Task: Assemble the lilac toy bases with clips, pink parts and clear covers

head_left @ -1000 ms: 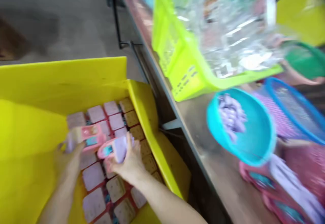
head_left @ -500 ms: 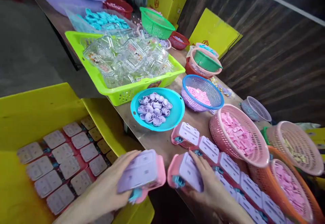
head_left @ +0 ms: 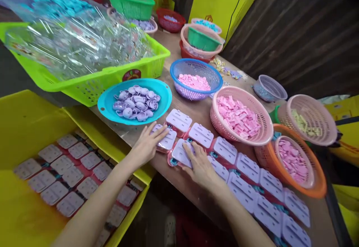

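Observation:
My left hand (head_left: 144, 148) lies with its fingers stretched over the lilac top of a pink-and-lilac plastic toy case (head_left: 167, 141) on the table. Its thumb is mostly hidden. Beside it, my right hand (head_left: 202, 164) bends around another toy case (head_left: 179, 154), fingers across the top and thumb at the near side. This case shows a pink rim and a bit of turquoise at its end. Both cases stand at the left end of two rows of similar cases (head_left: 224, 150), lilac faces up.
A turquoise bowl (head_left: 108, 108) of lilac parts and a lime-green basket (head_left: 84, 88) of clear plastic pieces stand to the left. Baskets of pink pieces, one pink (head_left: 244, 136) and one blue-rimmed (head_left: 196, 94), stand behind the rows. A yellow box (head_left: 22, 123) below left holds more cases.
Both hands have moved away from me and lowered the two cases from the air onto the table by the rows. My left fingers now lie flat on top. The view has shifted.

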Demonstrator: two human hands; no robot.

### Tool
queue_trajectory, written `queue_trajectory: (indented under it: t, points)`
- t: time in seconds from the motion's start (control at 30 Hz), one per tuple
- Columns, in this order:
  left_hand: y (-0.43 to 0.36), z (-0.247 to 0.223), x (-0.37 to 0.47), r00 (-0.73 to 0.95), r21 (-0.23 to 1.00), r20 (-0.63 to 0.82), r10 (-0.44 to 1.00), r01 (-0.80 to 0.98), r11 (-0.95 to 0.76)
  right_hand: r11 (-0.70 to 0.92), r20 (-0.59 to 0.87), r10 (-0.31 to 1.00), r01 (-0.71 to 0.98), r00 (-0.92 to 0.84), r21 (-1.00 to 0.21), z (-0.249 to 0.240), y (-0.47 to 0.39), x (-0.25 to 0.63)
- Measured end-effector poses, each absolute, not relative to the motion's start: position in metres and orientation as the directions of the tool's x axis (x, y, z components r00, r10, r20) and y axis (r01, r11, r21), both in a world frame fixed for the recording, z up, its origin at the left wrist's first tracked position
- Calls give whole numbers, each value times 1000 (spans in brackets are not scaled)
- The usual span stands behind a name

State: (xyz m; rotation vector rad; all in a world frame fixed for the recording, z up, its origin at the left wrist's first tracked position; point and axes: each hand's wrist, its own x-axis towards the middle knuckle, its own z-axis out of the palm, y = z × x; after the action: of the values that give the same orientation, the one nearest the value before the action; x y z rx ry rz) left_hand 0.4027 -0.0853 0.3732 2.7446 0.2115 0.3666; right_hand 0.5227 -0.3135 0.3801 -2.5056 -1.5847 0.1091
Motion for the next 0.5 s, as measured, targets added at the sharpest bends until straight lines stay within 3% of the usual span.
queue_trajectory:
  t: [0.17,0.23,0.33,0.43,0.5]
  points:
    - [-96,380,405,934,317,220,281,204,-926,-468,22,884,882,467,55,374,-314,518]
    - [-115,383,397,878,376,285,385,267,-887,-488,49,873,870,485,71,373,-315,511]
    - [-167,381,365,721,561,396,569,301,-771,-490,142,865,871,481,36,367,-330,488]
    - [-231,366,319,687,709,407,602,178,-682,-255,207,945,967,254,-21,348,-367,453]
    - [-261,353,290,735,758,284,616,222,-614,-23,243,970,999,33,-47,332,-395,435]
